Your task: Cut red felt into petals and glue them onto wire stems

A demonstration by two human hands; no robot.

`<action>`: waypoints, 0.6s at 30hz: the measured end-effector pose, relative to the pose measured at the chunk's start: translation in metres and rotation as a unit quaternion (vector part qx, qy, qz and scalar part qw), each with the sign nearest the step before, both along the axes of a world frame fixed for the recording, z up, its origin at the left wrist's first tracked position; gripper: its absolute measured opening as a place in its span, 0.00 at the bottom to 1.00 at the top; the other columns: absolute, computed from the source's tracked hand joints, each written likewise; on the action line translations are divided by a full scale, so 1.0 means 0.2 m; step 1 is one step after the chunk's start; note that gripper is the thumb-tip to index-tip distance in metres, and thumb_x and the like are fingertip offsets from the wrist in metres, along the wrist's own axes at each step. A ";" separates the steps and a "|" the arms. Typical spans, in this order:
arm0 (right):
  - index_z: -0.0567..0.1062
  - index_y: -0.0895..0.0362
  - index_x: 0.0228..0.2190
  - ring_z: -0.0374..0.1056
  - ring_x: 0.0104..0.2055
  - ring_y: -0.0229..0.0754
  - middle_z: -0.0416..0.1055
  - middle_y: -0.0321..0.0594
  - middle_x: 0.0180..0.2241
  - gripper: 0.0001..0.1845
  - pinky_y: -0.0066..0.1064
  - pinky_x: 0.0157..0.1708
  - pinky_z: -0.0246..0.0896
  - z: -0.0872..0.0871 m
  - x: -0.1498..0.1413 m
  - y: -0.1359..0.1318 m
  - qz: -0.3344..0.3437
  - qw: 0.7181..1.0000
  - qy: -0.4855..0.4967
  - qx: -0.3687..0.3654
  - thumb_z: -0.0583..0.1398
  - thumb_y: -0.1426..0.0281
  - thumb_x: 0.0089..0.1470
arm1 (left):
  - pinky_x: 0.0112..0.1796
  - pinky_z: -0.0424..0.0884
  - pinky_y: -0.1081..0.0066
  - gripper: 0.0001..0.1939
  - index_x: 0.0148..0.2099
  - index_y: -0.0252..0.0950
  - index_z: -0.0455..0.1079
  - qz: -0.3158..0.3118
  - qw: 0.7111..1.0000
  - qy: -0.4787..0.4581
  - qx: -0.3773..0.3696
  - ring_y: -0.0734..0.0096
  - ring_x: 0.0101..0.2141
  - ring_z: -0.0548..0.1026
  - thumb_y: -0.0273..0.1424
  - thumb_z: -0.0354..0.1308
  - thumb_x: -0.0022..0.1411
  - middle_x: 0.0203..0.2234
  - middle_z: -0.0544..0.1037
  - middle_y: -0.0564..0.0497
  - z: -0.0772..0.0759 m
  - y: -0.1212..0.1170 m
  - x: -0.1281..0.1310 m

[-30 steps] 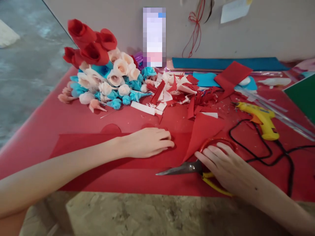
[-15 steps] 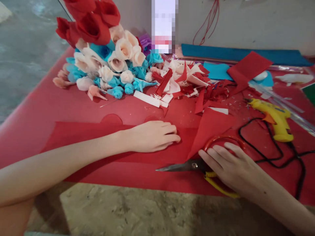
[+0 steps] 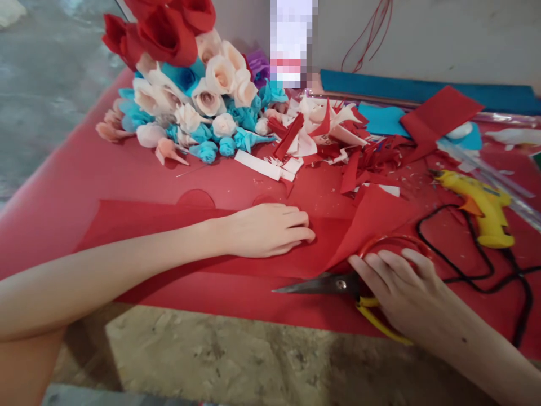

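Note:
A long strip of red crepe paper point(image 3: 139, 225) lies along the front of the table. My left hand point(image 3: 264, 230) rests palm down on this strip, fingers loosely extended and slightly bent. At its right end, a loose red flap point(image 3: 363, 220) of paper slants up and back. My right hand point(image 3: 406, 287) is wrapped around the handles of a pair of scissors point(image 3: 341, 285), one loop red and the other yellow. The dark blades are together and point left, beside the strip's front edge. Red paper discs point(image 3: 195, 199) lie partly under the strip's back edge.
Paper flowers point(image 3: 209, 101) in red, cream, blue and pink are heaped at the back left. Red and white paper scraps point(image 3: 313, 135) cover the back middle. A yellow glue gun point(image 3: 492, 208) with a black cord point(image 3: 486, 276) lies at right. The red table point(image 3: 203, 307) ends close in front.
The view has shifted slightly, so most things appear a little farther right. Both hands keep their places on the paper and the scissors.

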State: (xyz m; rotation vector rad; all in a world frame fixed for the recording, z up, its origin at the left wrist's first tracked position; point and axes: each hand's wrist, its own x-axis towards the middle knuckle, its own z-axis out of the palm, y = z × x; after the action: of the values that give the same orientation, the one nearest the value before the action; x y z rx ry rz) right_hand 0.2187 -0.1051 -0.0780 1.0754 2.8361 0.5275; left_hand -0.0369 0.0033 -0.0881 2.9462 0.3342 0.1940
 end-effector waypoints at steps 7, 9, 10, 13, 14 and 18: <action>0.61 0.66 0.48 0.57 0.43 0.49 0.64 0.50 0.39 0.21 0.42 0.45 0.49 0.00 -0.06 0.00 0.000 1.000 -0.002 0.000 0.43 0.79 0.53 | 0.35 0.65 0.69 0.13 0.47 0.34 0.64 -0.001 1.000 -0.011 0.014 0.68 0.33 0.67 0.28 0.43 0.63 0.37 0.70 0.46 0.00 0.00 0.00; 0.62 0.66 0.47 0.57 0.42 0.48 0.65 0.49 0.39 0.20 0.42 0.45 0.49 0.00 -0.10 0.01 0.003 1.000 0.003 0.004 0.43 0.78 0.53 | 0.34 0.65 0.69 0.13 0.47 0.34 0.64 0.001 1.000 -0.009 0.018 0.68 0.33 0.67 0.28 0.43 0.63 0.37 0.70 0.47 0.00 0.00 0.00; 0.63 0.66 0.46 0.57 0.42 0.48 0.65 0.49 0.38 0.20 0.41 0.45 0.49 0.01 -0.11 0.01 0.005 1.000 0.005 0.004 0.43 0.79 0.53 | 0.34 0.64 0.69 0.13 0.47 0.34 0.64 0.001 1.000 -0.008 0.019 0.68 0.33 0.67 0.27 0.43 0.63 0.37 0.70 0.47 0.01 0.00 0.00; 0.65 0.65 0.44 0.57 0.40 0.46 0.66 0.48 0.35 0.19 0.39 0.43 0.49 0.02 -0.15 0.04 0.019 1.000 0.019 0.008 0.42 0.79 0.53 | 0.33 0.64 0.70 0.13 0.47 0.34 0.64 0.001 1.000 -0.006 0.019 0.68 0.33 0.68 0.28 0.43 0.63 0.37 0.70 0.47 0.01 0.00 0.00; 0.66 0.65 0.43 0.58 0.39 0.46 0.66 0.47 0.34 0.19 0.39 0.43 0.50 0.02 -0.16 0.04 0.026 0.999 0.025 0.011 0.42 0.79 0.53 | 0.33 0.64 0.70 0.13 0.47 0.34 0.63 0.001 1.000 -0.005 0.019 0.68 0.33 0.68 0.28 0.43 0.63 0.37 0.70 0.47 0.01 0.00 0.00; 0.68 0.64 0.40 0.58 0.36 0.44 0.67 0.45 0.31 0.19 0.36 0.40 0.50 0.02 -0.16 0.06 0.052 0.998 0.038 0.017 0.42 0.81 0.53 | 0.33 0.63 0.70 0.13 0.47 0.34 0.63 0.002 1.000 -0.005 0.018 0.68 0.34 0.68 0.28 0.43 0.63 0.37 0.70 0.46 0.01 0.00 -0.01</action>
State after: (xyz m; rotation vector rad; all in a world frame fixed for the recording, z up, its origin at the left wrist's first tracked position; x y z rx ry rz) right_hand 0.1860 -0.0922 -0.0733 0.9780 2.9720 0.5565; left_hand -0.0381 0.0028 -0.0865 2.9801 0.3386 0.2178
